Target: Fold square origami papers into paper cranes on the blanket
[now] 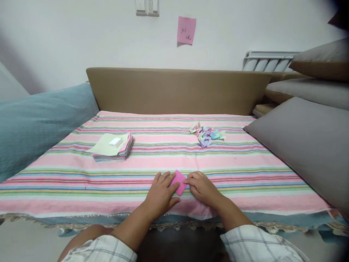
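A small folded piece of pink paper [179,182] lies diamond-wise on the striped cloth, near the front edge. My left hand [161,192] rests on its left side with fingers spread, the fingertips lying on the paper and the thumb below. At the paper's right corner, the curled fingers of my right hand [200,187] pinch the edge. Farther back to the right sits a loose pile of folded paper pieces [205,135] in purple, blue, pink and pale green. Their exact shapes are too small to make out.
A stack of coloured paper sheets [111,157] stands at left, with a small white box-like object [116,142] on top. Grey cushions [308,142] border the right side, a blue padded bolster [49,123] the left. Behind rises a brown backboard [174,91].
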`<state>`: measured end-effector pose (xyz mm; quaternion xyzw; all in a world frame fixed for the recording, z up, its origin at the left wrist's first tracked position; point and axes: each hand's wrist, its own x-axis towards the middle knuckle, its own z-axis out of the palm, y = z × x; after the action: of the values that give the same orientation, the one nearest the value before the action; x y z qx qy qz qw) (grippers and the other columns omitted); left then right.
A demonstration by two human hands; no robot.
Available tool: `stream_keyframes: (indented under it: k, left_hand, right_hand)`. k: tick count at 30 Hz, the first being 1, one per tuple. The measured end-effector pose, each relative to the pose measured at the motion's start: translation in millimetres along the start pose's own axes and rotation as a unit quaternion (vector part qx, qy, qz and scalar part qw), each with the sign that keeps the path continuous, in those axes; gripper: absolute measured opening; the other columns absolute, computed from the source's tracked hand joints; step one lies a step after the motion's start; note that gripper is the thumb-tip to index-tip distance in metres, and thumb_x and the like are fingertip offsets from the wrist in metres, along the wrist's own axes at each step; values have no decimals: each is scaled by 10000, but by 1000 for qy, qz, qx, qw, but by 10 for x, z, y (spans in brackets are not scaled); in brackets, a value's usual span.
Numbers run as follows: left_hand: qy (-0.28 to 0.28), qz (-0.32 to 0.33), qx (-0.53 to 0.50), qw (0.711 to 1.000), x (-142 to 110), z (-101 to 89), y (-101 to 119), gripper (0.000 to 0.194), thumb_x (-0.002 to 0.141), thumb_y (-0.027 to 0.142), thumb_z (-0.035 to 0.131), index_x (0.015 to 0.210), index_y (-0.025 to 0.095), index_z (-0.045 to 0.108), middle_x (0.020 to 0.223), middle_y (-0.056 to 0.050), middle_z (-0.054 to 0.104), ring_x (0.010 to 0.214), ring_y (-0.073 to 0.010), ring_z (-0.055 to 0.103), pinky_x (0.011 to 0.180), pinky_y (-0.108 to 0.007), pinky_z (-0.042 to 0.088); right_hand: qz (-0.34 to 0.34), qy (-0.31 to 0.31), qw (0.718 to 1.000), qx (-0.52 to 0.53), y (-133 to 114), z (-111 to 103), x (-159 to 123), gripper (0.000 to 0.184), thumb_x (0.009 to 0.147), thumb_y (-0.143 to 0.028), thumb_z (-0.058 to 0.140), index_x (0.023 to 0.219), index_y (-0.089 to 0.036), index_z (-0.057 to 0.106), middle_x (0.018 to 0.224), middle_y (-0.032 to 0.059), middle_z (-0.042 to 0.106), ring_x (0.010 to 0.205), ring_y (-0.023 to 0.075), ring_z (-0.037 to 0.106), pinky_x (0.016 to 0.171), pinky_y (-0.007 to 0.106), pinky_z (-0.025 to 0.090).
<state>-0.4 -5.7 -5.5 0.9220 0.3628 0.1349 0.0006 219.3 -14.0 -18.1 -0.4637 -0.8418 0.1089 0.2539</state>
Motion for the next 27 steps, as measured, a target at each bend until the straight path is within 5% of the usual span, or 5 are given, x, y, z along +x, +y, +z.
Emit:
stream_keyframes:
  k: [12, 22, 27]
  left_hand:
    - [63, 55, 50, 995, -4, 145, 82, 242, 892, 220, 431, 1043, 232, 619, 1016, -49, 664, 803, -191, 576, 693, -344, 443]
    - [151, 2, -69, 986, 60, 251, -191, 181, 889, 197, 471, 905, 199, 651, 999, -41, 688, 930, -168, 614, 837, -317, 504]
    - [158, -7, -94, 983, 51, 252, -170, 199, 899, 196, 443, 899, 201, 642, 1007, -49, 682, 937, -167, 614, 842, -331, 500]
  right_hand:
    - [25, 52, 997, 52, -12, 73, -54, 253, 848, -178, 460, 1029, -223, 630, 1023, 52, 586, 964, 198, 485, 854, 373, 373]
    - [58, 109, 991, 47, -30, 180, -56, 236, 903, -296, 443, 940, -253, 672, 946, 43, 605, 945, 198, 510, 840, 360, 379]
    - [83, 145, 982, 83, 15, 194, 38, 218, 875, -303, 478, 990, -255, 657, 1109, 49, 597, 1045, 209, 496, 908, 376, 384]
